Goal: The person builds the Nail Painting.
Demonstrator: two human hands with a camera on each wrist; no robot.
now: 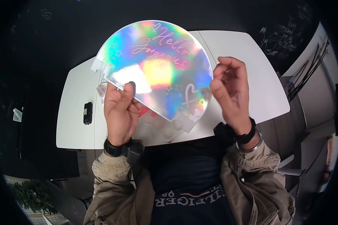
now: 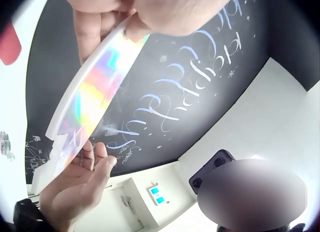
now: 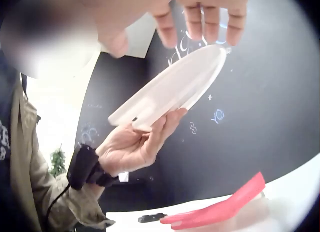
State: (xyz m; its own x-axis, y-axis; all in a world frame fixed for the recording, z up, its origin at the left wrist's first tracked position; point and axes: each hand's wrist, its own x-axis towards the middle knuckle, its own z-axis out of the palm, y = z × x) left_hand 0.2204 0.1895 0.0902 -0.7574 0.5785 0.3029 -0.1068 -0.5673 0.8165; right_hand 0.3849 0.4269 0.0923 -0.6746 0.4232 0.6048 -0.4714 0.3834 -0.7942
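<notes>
L hand point(image 1: 120, 117) pinches lower straight edge of holographic "Hello Gorgeous" panel point(image 1: 157, 75), thumb on shiny face; panel up in air betw. hands. R hand point(image 1: 233, 92) just beside curved rim, fingers loosely bent, gripping nothing; contact w/ rim can't be told. Step in hand, prob.: handling/inspecting panel. Next move likely calls for R fingers on rim, firm L pinch. Beyond: red piece point(image 3: 222, 207) at near side of white table point(image 1: 263, 86), sm. black item point(image 1: 87, 113), chalkboard point(image 3: 270, 97) w/ lettering.
</notes>
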